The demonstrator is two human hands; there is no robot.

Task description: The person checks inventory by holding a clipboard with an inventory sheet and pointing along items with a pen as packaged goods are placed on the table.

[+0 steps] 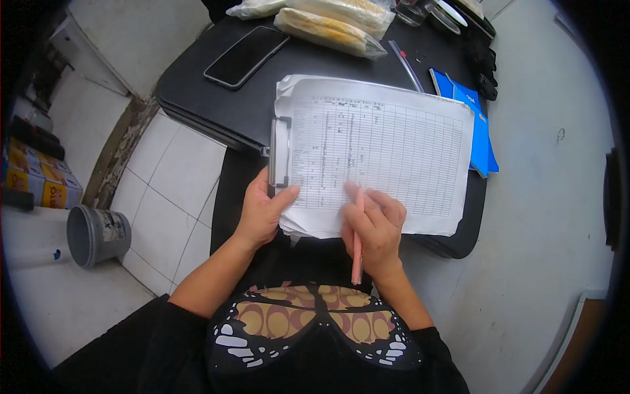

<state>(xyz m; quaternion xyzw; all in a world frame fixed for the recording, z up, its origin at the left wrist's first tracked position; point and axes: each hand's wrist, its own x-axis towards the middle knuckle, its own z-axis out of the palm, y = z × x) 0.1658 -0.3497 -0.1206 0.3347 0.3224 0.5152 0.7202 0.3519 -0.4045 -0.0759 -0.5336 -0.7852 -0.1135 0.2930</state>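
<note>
A clipboard with a metal clip point(281, 152) carries a stack of printed table sheets point(413, 157), some columns filled with handwriting. My left hand point(266, 207) grips the clipboard's lower left corner, thumb on top of the paper and fingers underneath. In my right hand point(375, 226) is a pink pen point(357, 253), its back end pointing toward my body. That hand rests over the lower middle of the sheet, and the fingers hide part of the table. Whether the pen's tip touches the paper I cannot tell.
The black table point(190, 79) holds a smartphone point(246, 57), plastic-wrapped bread-like packs point(331, 31), a clear tube-like stick point(407, 65) and blue booklets point(482, 125). A grey bucket point(98, 235) stands on the floor at left. A white wall point(551, 197) runs along the right.
</note>
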